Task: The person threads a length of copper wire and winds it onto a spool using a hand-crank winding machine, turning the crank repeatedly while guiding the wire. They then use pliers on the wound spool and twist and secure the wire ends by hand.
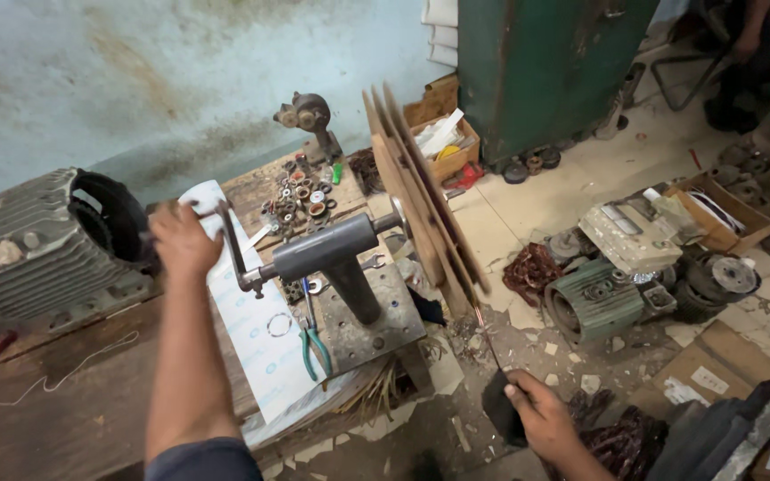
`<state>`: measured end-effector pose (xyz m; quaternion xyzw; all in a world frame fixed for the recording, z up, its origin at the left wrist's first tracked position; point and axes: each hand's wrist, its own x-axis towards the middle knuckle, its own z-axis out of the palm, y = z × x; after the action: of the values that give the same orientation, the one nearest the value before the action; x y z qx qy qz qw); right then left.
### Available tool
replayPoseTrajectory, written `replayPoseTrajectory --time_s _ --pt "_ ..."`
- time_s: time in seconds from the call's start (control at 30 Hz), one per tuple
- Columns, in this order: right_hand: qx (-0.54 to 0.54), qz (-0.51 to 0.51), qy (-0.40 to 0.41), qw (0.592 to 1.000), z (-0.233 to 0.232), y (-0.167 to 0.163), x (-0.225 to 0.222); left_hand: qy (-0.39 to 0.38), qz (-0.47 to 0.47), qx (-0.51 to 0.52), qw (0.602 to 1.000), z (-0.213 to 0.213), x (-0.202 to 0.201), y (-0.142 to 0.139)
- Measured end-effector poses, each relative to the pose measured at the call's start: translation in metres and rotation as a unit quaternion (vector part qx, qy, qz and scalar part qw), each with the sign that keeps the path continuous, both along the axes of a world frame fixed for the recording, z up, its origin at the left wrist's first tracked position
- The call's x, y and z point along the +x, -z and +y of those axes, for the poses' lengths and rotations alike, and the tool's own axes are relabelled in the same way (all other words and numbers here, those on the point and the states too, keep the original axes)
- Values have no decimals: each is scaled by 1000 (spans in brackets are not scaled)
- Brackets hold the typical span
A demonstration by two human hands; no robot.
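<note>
The left hand (pixel 182 239) is clenched on the dark metal crank handle (pixel 229 233) of a grey winding machine (pixel 331 258) bolted to the worn wooden bench (pixel 64 401). The right hand (pixel 541 417) pinches thin copper wire (pixel 487 338) running to stacked wooden formers (pixel 416 196). An open cardboard box (pixel 447 142) behind holds paper scraps; green-handled pliers (pixel 314 343) lie beside the machine's base.

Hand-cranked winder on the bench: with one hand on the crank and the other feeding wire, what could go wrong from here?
1. The thin copper wire runs taut from the right hand to the wooden former; it might snap or cut the fingers.
2. The left hand turns the crank handle close to the motor housing; knuckles could strike it.
3. The pliers lie near the winder base and may be knocked off.
</note>
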<state>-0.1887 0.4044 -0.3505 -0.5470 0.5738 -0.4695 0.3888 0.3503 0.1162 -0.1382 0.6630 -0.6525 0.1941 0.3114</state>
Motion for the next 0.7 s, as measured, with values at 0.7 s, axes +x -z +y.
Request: replayPoseTrajectory --time_s 0.7 --pt "-171 148 -89 970 89 -92 -62 -119 48 243 962 49 -44 76"
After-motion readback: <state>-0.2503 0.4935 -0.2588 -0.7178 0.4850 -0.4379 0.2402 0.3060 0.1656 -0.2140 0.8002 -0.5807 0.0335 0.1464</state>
